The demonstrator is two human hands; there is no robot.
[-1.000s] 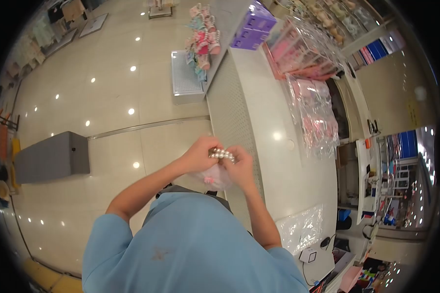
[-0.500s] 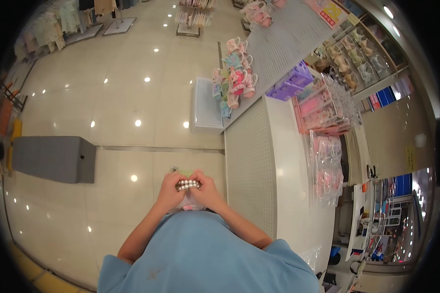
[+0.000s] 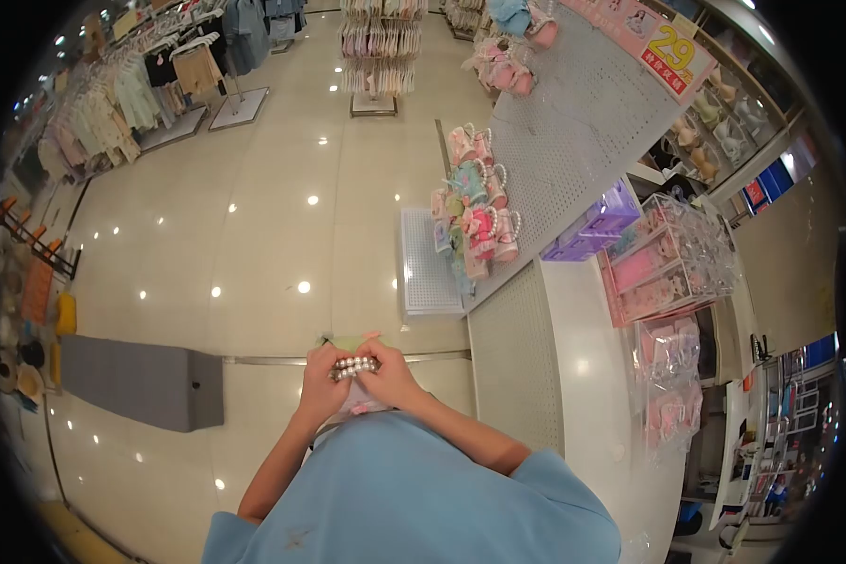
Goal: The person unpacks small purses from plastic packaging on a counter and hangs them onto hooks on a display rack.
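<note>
Close in front of my body, my left hand (image 3: 321, 378) and my right hand (image 3: 391, 376) hold a small handbag with pearl handles (image 3: 355, 365) between them. Fingers of both hands are closed around the ends of the two bead strands. Pale green and pink material (image 3: 352, 342) shows beyond the hands, and a pink bow-like piece (image 3: 361, 408) sits on the side nearest my shirt. Much of the bag is hidden by my hands.
Similar small pearl-handled bags (image 3: 479, 211) hang on a grey perforated panel (image 3: 583, 103) ahead right. A white counter (image 3: 587, 376) runs along my right, carrying purple boxes (image 3: 592, 224) and a clear display case (image 3: 663, 258). A grey bench (image 3: 146, 381) stands left; clothes racks (image 3: 127, 94) are farther back.
My view has tilted up and swung left, so the racks and hanging bags show lower in the frame. Both hands keep their grip on the pearl handles.
</note>
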